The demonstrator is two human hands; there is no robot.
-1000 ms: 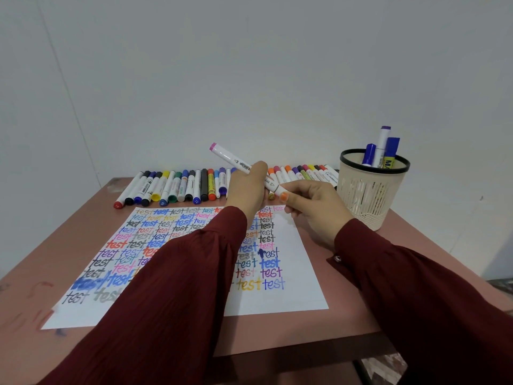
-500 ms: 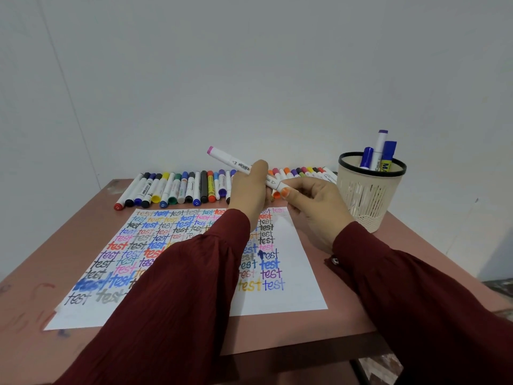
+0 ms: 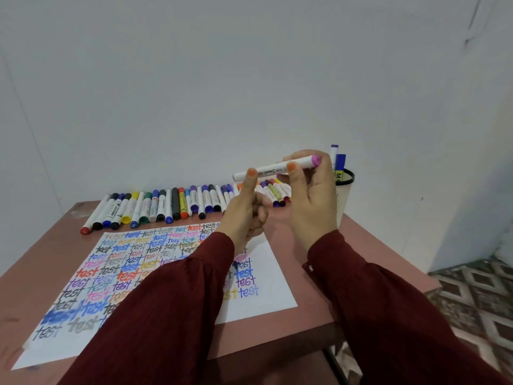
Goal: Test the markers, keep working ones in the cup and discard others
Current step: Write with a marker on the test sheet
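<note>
- A white marker with a pink end cap (image 3: pixel 273 170) is held in the air above the far edge of the reddish-brown worktop (image 3: pixel 366 245). It lies almost level, with the pink end toward 3 o'clock and slightly higher than the plain end.
- The right hand (image 3: pixel 311 201) pinches the marker near the pink end, thumb in front of the barrel and fingers curled over behind it.
- The left hand (image 3: pixel 244 215) is below the plain end at 9 o'clock. Its thumb is raised with the tip on the barrel and its other fingers are curled in. It is not clear whether it grips the marker or only touches it.
- A cream mesh cup with a black rim (image 3: pixel 350 177) stands just behind the right hand at 3 o'clock, largely hidden. Blue and purple capped markers stick up from it.
- A row of capped markers (image 3: pixel 166 207) lies along the worktop's 12 o'clock edge, under the held marker.
- A white paper sheet (image 3: pixel 274 282) covered with coloured "test" words lies under both dark red sleeves (image 3: pixel 166 315).
</note>
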